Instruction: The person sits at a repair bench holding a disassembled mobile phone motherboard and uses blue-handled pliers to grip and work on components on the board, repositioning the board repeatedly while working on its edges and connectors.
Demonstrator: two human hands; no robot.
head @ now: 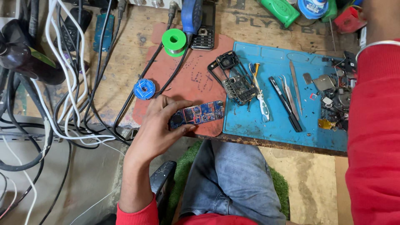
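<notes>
Progress: phone frame (233, 79) stripped, lying at centre on blue mat (250, 121); circuit board (196, 114) out, tweezers (287, 93) untouched | Grip: left hand (160, 123) pinching board's left end, thumb above, fingers below, over red pad (196, 79), lower centre | Right hand: out of view, only red sleeve (373, 125) at right edge.

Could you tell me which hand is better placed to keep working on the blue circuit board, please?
Left, probably. The left hand already grips the circuit board on the red mat; the right hand is out of view, only its red sleeve shows.
</notes>
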